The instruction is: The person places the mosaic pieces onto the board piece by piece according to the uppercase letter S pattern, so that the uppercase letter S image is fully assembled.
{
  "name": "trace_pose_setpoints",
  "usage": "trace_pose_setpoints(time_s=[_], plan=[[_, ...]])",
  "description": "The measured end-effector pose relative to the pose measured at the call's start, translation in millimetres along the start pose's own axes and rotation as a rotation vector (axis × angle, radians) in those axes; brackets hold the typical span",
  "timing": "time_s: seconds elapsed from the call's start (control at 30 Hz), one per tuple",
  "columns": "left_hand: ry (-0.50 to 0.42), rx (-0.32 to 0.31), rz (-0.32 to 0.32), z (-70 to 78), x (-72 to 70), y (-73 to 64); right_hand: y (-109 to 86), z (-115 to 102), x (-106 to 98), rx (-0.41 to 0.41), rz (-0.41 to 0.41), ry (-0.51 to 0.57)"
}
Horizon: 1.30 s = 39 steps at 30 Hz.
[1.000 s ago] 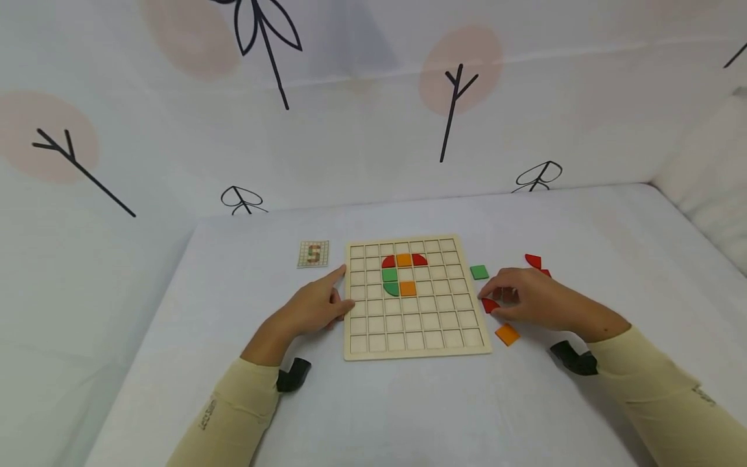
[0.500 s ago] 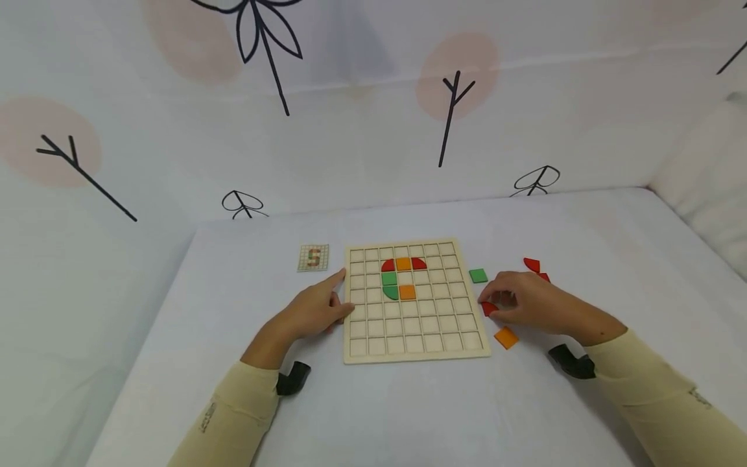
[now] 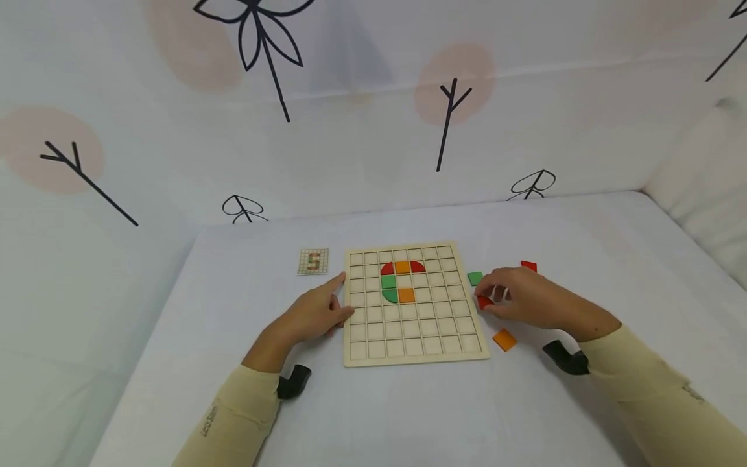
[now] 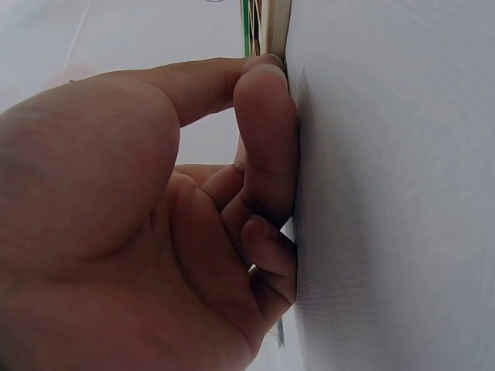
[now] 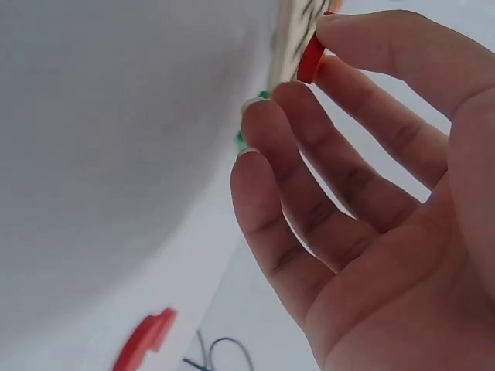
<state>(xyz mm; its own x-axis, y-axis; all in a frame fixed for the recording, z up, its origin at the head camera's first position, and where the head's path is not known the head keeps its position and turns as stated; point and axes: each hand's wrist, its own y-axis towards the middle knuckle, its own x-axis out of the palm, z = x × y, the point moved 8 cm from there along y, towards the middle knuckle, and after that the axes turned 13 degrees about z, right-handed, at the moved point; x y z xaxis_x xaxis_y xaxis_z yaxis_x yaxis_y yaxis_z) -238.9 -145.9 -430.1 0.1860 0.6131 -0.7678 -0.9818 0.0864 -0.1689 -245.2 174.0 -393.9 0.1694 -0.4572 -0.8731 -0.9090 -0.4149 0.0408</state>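
A wooden grid board point(image 3: 376, 331) lies mid-table, with red, orange and green tiles point(image 3: 388, 282) set in its upper cells in a C-like shape plus an orange square point(image 3: 406, 296). My left hand point(image 3: 312, 311) rests at the board's left side, index fingertip and thumb touching its edge. My right hand point(image 3: 522, 295) is just beyond the right edge, pinching a small red tile point(image 5: 312, 60) between thumb and fingers. In the right wrist view the other fingers point(image 5: 259, 193) stay loosely bent around nothing.
Loose near the right hand are a green square tile point(image 3: 475, 278), an orange square tile point(image 3: 504, 340) and a red tile point(image 3: 528, 266), partly behind the hand. A small card point(image 3: 313, 261) with a printed S pattern lies left of the board. A patterned cloth hangs behind the table.
My right hand has gripped the red tile and shifted slightly left toward the board with it. The left hand stays at the board's edge. The head view has tilted up a little.
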Motion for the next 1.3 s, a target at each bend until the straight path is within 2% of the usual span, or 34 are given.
trace_pose_setpoints(time_s=[0.17, 0.5, 0.63, 0.8, 1.0, 1.13, 1.3], plan=[[-0.005, 0.002, 0.007, -0.6, -1.4, -1.0, 7.4, -14, -3, -0.008, -0.017, 0.006], [-0.004, -0.005, 0.006, 0.3, -1.4, -1.2, 28.0, -50, -5, -0.072, 0.021, 0.001], [-0.006, -0.009, -0.003, -0.5, 0.1, -1.3, 35.9, -64, -7, -0.087, 0.059, 0.011], [-0.010, -0.022, -0.007, -2.4, 0.6, -0.3, 45.3, -77, -9, -0.085, 0.152, 0.050], [0.003, -0.016, -0.012, -3.2, 2.9, 0.9, 50.0, -78, 6, -0.081, 0.208, 0.089], [0.008, -0.009, -0.019, -2.9, 4.0, 1.5, 52.7, -75, 19, -0.081, 0.189, 0.094], [0.010, -0.013, -0.010, -4.0, 2.8, 2.5, 57.5, -67, 32, -0.027, 0.148, 0.070]])
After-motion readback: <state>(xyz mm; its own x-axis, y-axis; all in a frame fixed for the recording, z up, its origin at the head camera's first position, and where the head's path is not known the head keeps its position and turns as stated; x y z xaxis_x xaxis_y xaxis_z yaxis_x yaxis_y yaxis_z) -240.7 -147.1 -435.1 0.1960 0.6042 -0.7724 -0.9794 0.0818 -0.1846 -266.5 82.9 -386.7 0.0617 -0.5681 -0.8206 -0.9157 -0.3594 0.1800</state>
